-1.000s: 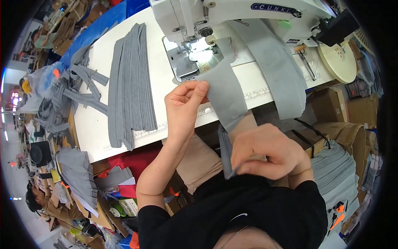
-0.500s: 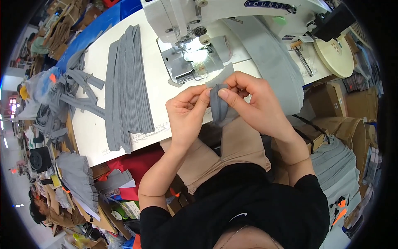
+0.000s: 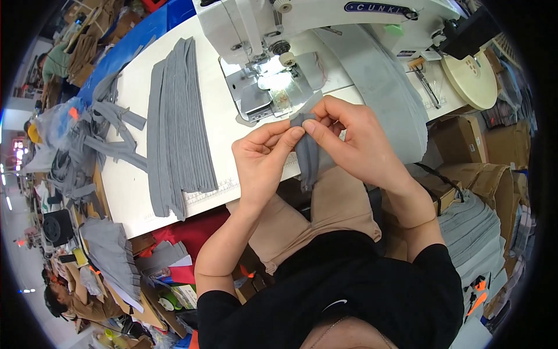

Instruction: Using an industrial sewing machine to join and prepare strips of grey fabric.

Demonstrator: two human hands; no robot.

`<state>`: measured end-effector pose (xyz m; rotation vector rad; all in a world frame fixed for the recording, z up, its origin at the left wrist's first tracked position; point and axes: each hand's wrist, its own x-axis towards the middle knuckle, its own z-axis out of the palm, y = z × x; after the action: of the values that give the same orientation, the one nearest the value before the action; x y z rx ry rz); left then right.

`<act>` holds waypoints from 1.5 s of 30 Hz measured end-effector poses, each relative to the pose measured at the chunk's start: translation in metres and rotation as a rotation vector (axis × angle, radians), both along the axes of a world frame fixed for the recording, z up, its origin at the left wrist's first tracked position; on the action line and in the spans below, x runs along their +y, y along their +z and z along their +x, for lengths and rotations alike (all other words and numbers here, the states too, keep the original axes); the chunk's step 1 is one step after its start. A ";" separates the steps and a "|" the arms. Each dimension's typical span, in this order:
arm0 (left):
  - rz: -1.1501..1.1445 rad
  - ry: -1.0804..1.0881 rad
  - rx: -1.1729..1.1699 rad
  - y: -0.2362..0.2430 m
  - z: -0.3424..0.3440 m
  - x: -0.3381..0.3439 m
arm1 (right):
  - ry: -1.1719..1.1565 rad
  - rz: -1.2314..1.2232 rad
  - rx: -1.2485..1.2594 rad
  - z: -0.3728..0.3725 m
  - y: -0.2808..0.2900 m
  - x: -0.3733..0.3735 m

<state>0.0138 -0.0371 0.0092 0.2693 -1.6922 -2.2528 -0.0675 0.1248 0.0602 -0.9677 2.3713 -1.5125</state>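
My left hand [image 3: 261, 163] and my right hand [image 3: 363, 148] meet at the table's front edge, each pinching the upper end of a narrow darker grey strip [image 3: 307, 166] between thumb and fingers. The strip hangs down over the edge above my lap. A piece of lighter grey fabric [image 3: 309, 102] shows behind my fingers. Just beyond them is the white sewing machine [image 3: 247, 29], its lit metal plate [image 3: 247, 87] below the needle. A long stack of grey strips [image 3: 177, 128] lies left of my hands, and wide lighter grey fabric [image 3: 395, 104] lies to the right.
Tangled grey strips [image 3: 116, 148] cover the table's left end. A cream round tray [image 3: 465, 78] and tweezers [image 3: 430, 87] lie at right. Cardboard boxes [image 3: 459, 139] and folded fabric [image 3: 468, 238] stand beside me. A co-worker [image 3: 70, 296] bends at lower left.
My right hand has moved up to meet my left at the table edge, bringing the darker strip. Since half a second ago the strip has unfolded to hang longer and straighter.
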 end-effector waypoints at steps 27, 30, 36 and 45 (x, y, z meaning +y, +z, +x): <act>0.003 -0.004 -0.363 -0.012 -0.032 -0.024 | 0.199 0.331 -0.080 -0.090 -0.026 -0.038; -0.078 0.054 -0.281 -0.011 -0.026 -0.021 | 0.151 0.470 -0.083 -0.098 -0.029 -0.047; -0.506 0.148 -0.194 -0.018 -0.018 -0.047 | 0.102 0.652 0.116 -0.099 -0.039 -0.070; -1.221 -0.193 -0.193 -0.038 -0.124 -0.141 | 0.023 0.645 0.315 -0.097 -0.051 -0.084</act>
<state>-0.1104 -0.1782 -0.0287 0.0161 -2.8861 -0.9270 -0.1649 0.0413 0.0087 -1.1001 2.7570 -0.5217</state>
